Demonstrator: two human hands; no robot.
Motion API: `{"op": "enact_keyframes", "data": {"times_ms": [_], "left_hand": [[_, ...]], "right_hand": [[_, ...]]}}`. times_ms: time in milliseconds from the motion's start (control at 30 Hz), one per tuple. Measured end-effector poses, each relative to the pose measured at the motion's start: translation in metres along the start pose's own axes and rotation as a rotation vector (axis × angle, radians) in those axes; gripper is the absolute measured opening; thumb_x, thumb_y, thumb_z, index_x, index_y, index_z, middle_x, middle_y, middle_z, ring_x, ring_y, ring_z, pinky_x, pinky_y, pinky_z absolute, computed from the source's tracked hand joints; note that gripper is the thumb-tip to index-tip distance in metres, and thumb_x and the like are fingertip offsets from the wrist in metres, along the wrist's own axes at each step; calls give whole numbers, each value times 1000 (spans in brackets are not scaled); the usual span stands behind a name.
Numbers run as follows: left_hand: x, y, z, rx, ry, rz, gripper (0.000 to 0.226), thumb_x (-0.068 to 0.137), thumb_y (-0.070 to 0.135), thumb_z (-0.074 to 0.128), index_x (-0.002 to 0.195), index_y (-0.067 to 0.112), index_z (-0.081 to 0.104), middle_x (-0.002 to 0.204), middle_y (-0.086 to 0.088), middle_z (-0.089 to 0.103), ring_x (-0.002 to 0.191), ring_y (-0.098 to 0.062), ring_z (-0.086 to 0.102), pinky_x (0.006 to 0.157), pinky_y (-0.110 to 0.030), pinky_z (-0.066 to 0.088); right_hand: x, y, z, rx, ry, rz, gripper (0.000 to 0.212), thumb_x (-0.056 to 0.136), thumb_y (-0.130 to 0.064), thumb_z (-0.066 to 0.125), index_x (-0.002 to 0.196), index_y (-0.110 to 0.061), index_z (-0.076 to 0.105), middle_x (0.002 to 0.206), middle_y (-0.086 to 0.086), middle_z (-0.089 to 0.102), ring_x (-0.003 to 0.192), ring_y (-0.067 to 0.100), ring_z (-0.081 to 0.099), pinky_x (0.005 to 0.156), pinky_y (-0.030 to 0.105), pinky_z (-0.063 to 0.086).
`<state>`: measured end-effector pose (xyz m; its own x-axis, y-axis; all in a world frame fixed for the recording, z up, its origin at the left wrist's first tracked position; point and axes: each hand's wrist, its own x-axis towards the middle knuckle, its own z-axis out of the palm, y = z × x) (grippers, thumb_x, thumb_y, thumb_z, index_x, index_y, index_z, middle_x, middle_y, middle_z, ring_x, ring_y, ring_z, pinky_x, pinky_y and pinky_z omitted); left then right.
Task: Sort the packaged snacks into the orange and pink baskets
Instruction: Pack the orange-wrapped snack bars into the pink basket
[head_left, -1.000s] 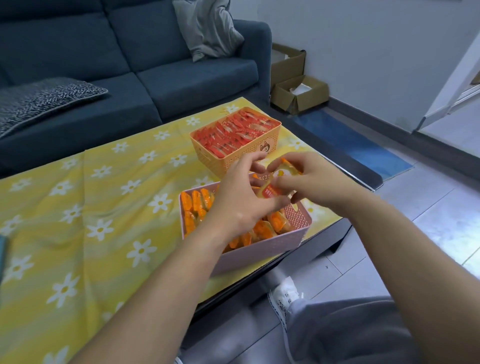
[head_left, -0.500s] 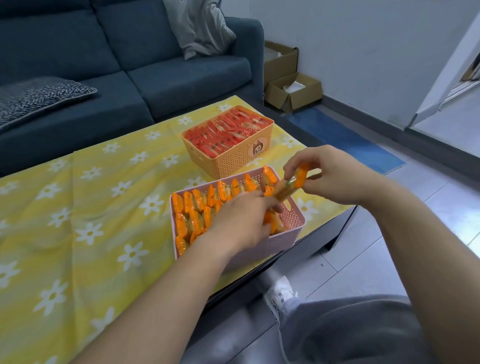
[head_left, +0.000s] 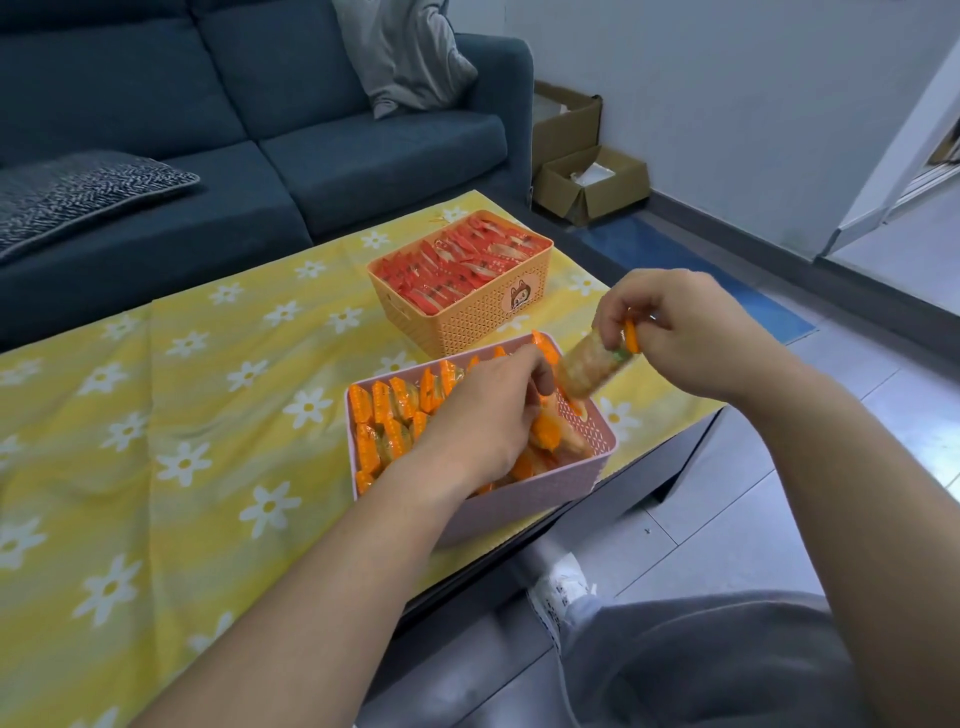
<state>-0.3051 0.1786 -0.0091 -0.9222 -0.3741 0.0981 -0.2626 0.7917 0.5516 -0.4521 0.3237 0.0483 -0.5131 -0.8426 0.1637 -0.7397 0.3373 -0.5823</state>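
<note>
The pink basket (head_left: 524, 499) stands at the table's near right edge, packed with several orange-wrapped snacks (head_left: 387, 410). My left hand (head_left: 483, 415) reaches into it, fingers curled among the packets near the right end; what it grips is hidden. My right hand (head_left: 670, 332) pinches the top end of an orange-ended snack packet (head_left: 592, 364), which tilts down into the basket's right corner. Behind it, the orange basket (head_left: 478, 317) holds rows of red-wrapped snacks (head_left: 457, 265).
A yellow cloth with white daisies (head_left: 182, 395) covers the low table. A blue sofa (head_left: 260, 135) with a grey cushion stands behind. Cardboard boxes (head_left: 587, 182) sit on the floor at the right. My knee and shoe are below the table edge.
My left hand has dropped from in front of my right hand into the pink basket. My right hand has moved right and now tilts a packet down into the basket's corner.
</note>
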Motion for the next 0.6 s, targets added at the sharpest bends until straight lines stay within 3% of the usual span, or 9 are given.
{"op": "enact_keyframes", "data": {"times_ms": [133, 233, 367, 467, 600], "left_hand": [[0, -2, 0, -118, 66, -38, 28, 90, 0, 65, 96, 26, 54, 88, 5, 65, 77, -15, 60, 73, -40, 53], [0, 1, 8, -127, 85, -33, 30, 87, 0, 67, 92, 27, 53, 85, 5, 68, 80, -19, 63, 75, -44, 54], [-5, 2, 22, 74, 64, -25, 25, 86, 4, 61, 96, 26, 53, 92, 2, 67, 87, -25, 60, 67, -45, 52], [-6, 4, 22, 287, 128, -26, 19, 93, 19, 61, 107, 24, 50, 109, 2, 57, 100, -24, 51, 67, -35, 41], [-2, 7, 14, 117, 73, -160, 17, 91, 36, 66, 100, 28, 53, 98, 6, 62, 90, -21, 58, 68, -38, 50]], "right_hand": [[2, -2, 1, -88, -66, 20, 45, 81, 13, 42, 70, -25, 65, 94, -4, 66, 95, 19, 61, 75, 42, 56], [7, -9, 23, -291, -253, 34, 41, 75, 8, 47, 72, -27, 69, 91, -1, 68, 87, 21, 62, 79, 46, 57], [7, -13, 49, -365, -463, 44, 45, 79, 3, 47, 100, -28, 74, 104, 4, 70, 94, 24, 65, 84, 44, 58], [5, -12, 44, -245, -442, 114, 40, 89, -6, 50, 121, -25, 64, 114, 2, 67, 101, 21, 64, 88, 39, 57], [5, -6, 45, -230, -315, 100, 22, 89, -15, 64, 110, -20, 62, 104, 0, 67, 93, 20, 63, 82, 39, 57]]}}
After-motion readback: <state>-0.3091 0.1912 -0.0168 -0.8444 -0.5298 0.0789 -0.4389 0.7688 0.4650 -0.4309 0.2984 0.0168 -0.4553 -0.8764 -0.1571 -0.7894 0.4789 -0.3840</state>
